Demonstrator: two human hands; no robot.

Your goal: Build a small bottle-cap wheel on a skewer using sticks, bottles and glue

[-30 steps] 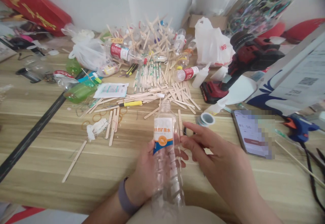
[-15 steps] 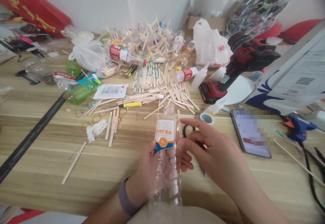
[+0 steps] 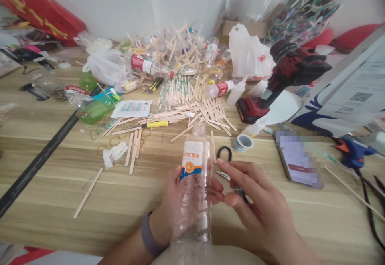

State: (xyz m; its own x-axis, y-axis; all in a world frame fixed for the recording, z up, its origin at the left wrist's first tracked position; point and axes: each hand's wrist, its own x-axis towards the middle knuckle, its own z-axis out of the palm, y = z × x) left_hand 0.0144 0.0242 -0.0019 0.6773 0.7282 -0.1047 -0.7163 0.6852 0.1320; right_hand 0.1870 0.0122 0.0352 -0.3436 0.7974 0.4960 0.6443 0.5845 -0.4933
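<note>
1. The clear bottle is at the frame's lower centre, neck toward the top.
2. The left hand curls around its middle.
3. The right hand, lower right, has thumb and forefinger parted; whether it touches the partly hidden scissors is hard to tell.

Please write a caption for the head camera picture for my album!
Left hand grips a clear, ribbed plastic bottle; right hand is beside it, over a cluttered wood-grain table.
</note>
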